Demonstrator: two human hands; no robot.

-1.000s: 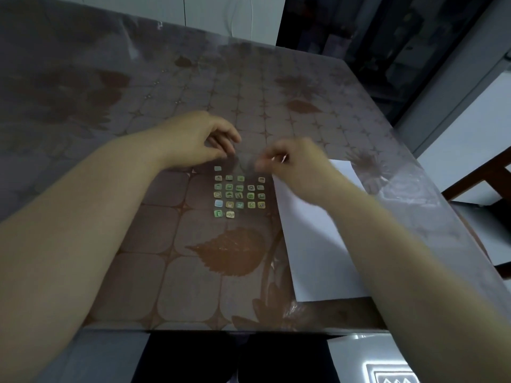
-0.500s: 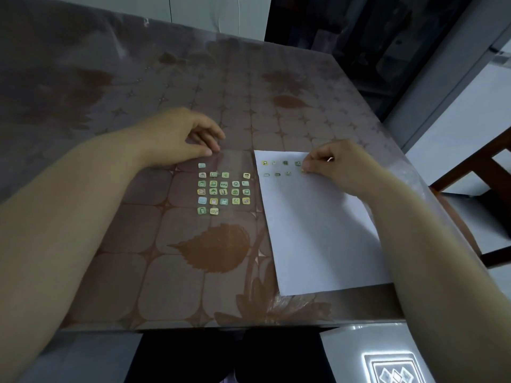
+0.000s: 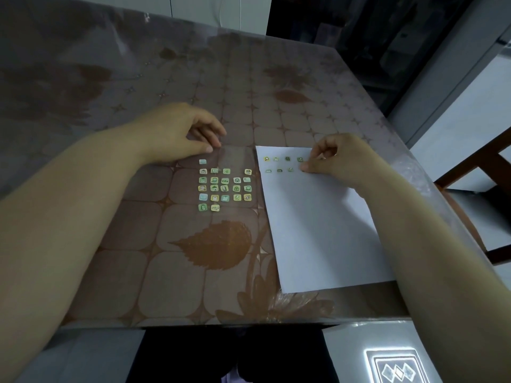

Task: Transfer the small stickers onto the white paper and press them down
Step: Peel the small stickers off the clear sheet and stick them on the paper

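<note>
The left hand point(image 3: 179, 134) lies on the patterned surface point(image 3: 132, 244) with its fingers loosely curled. Its thumb tip and fingertips are down at the far left corner of a clear sheet point(image 3: 235, 156). I cannot tell whether it pinches that corner or only rests on it.

Just beside that thumb, on the side nearer the person, the small stickers point(image 3: 225, 187) sit on the clear sheet in short rows. They are little green, yellow and pale blue squares. One of them lies alone right by the thumb, and the rest spread toward the right hand.

Between the two hands, closer to the right one, lies the white paper point(image 3: 318, 225), flat on the surface. Its left edge runs just beside the sticker rows. Seven placed stickers point(image 3: 287, 158) show in its far left corner. Four are in the farther row and three in the nearer row, both rows leading up to the right hand's fingertips.

The right hand point(image 3: 340, 158) rests on the far part of the paper with its fingers curled in. Its thumb tip presses on the sheet at the right end of the nearer row, and the forefinger tip is beside the last sticker of the farther row. Whatever is under the thumb is hidden, so I cannot tell if it has a sticker.

Beyond the right forearm a wooden chair point(image 3: 497, 167) stands off the surface's edge.
</note>
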